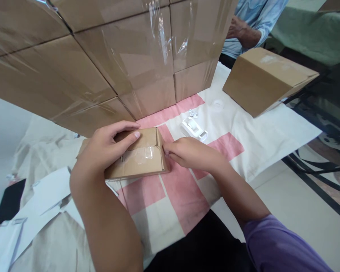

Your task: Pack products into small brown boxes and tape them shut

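A small cardboard box (143,160) with clear tape across its top lies on a pink-and-white cloth (181,192) in front of me. My left hand (104,149) rests on the box's top, fingers stretched across the flaps and the thumb over the far edge. My right hand (191,153) presses its fingertips against the box's right end, fingers held together and flat. Neither hand grips anything else.
A tall stack of taped cardboard boxes (107,56) stands just behind the small box. A white tape dispenser (194,128) lies on the cloth to the right. Another cardboard box (268,79) sits at the back right, near a person in a light blue shirt (251,22). White paper strips (36,211) lie at left.
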Motion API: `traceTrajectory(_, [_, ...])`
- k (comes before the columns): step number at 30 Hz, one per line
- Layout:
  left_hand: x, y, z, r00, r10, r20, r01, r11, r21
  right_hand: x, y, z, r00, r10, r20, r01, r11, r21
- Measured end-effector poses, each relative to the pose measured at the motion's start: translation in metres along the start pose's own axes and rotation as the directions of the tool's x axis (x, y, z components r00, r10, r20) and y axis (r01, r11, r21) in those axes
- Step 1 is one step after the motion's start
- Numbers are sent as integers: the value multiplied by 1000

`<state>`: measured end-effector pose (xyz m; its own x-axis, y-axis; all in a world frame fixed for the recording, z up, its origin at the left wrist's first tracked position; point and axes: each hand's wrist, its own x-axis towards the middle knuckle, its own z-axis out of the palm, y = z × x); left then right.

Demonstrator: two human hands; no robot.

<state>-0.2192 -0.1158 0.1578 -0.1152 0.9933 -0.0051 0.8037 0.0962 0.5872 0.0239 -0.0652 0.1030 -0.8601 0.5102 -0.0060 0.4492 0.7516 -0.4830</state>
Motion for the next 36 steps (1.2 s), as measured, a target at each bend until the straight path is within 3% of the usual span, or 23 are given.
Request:
traceTrajectory(10, [-1,3,0,1000,-7,-4,7,1000,19,0,-1,1,1000,21,-18,-21,999,-25])
traceTrajectory(26, [-4,8,1,999,-46,-21,47,996,81,1,4,4,999,19,-27,-14,985,174])
traceTrajectory(36, [-4,11,4,998,-43,-34,45,998,53,4,7,6,999,26,-45,-18,983,183])
